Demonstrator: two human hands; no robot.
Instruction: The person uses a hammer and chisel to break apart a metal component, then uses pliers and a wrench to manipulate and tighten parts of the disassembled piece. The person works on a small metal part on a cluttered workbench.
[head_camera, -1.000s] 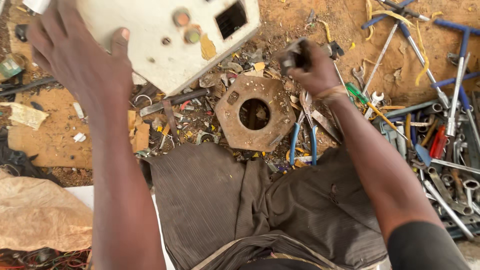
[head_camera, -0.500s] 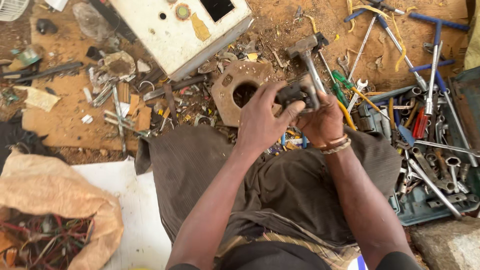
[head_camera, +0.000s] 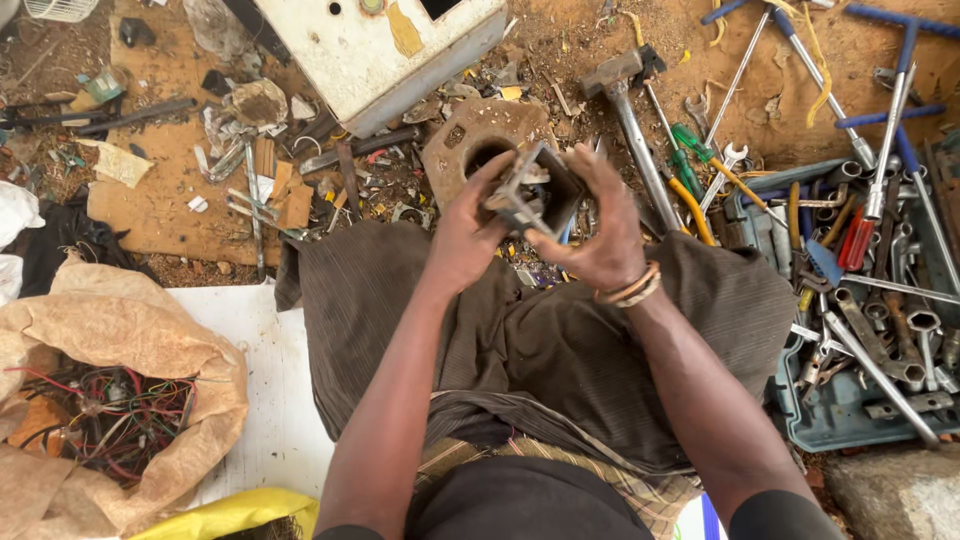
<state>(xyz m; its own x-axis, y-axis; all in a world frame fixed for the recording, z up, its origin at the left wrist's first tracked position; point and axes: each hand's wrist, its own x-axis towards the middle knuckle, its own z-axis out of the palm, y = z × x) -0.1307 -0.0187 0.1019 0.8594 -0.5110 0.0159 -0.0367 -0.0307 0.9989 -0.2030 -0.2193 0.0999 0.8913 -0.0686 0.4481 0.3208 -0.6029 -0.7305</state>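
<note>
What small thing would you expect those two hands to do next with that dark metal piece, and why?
Probably turn it a little between the fingers. Both the left hand and the right hand hold the small dark metal part up above the lap, with no tool in either grip. The hammer and screwdrivers lie untouched on the ground.

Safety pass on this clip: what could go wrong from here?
1. Both bare hands, left hand and right hand, grip a dark metal part with angular edges; cuts or pinches seem possible.
2. If dropped, it lands on the person's lap or the rusty plate.
3. Scrap litters the ground close to the legs.
</note>
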